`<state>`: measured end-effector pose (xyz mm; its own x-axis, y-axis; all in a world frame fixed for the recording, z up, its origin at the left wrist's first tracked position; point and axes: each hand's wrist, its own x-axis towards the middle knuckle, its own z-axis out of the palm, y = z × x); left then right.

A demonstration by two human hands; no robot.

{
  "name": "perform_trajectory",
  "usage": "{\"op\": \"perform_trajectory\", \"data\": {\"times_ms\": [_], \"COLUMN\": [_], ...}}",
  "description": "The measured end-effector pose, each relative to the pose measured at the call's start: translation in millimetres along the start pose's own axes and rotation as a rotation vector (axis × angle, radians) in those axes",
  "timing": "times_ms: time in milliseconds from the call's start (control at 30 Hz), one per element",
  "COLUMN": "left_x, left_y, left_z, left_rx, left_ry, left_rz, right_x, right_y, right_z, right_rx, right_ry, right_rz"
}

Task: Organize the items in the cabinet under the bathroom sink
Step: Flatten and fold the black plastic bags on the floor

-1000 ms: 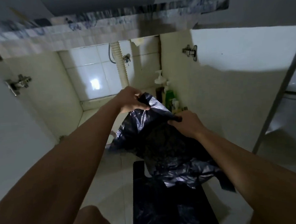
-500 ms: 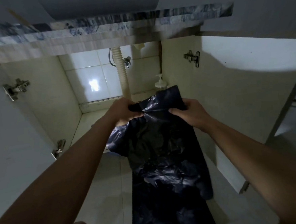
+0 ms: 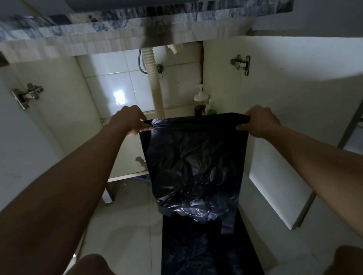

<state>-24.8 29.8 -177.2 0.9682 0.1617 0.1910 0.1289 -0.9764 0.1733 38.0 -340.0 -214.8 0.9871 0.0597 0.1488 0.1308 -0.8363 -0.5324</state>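
Black plastic bag stretched between left hand and right hand.

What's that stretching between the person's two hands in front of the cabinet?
The head view shows the top edge of a crinkled black plastic bag stretched straight between the left hand and the right hand, each pinching a corner.

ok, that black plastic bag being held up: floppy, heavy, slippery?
Likely very floppy: the black plastic bag hangs limp and creased below the left hand and right hand, taut only along the pinched top edge. Probably light: it hangs flat, seemingly empty. Glossy film may slip in a loose grip.
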Motion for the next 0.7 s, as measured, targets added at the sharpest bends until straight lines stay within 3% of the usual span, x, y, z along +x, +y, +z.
{"op": "perform_trajectory", "data": {"times_ms": [100,233,333,400,467,567,700], "left_x": [10.8,23.9,11.5,-7.0,-26.1,-48.3,-70.8], "left_y": [2.3,5.3,11.6,13.8,6.8,-9.1,-7.9], "left_z": [-3.0,-17.7,-26.2,-27.0,-26.7,-16.2,15.9], "left_rx": [0.033,-0.026,-0.108,-0.204,-0.351,-0.430,-0.410], "left_ry": [0.097,0.282,0.468,0.458,0.220,-0.340,-0.833], "left_rz": [-0.048,-0.102,-0.042,0.016,0.061,0.089,-0.069], "right_x": [13.8,23.4,9.4,-6.8,-16.9,-25.7,-42.8], "right_y": [-9.5,-32.5,-39.4,-34.0,-24.1,-12.3,-1.9], "right_z": [2.6,-8.4,-17.7,-18.4,-18.0,-9.4,8.4], "right_rx": [-0.063,0.004,0.056,0.080,0.026,-0.079,-0.217], "right_ry": [0.049,0.289,0.480,0.459,0.291,-0.135,-0.653], "right_rz": [-0.020,-0.085,-0.192,-0.217,-0.131,0.102,0.246]}}
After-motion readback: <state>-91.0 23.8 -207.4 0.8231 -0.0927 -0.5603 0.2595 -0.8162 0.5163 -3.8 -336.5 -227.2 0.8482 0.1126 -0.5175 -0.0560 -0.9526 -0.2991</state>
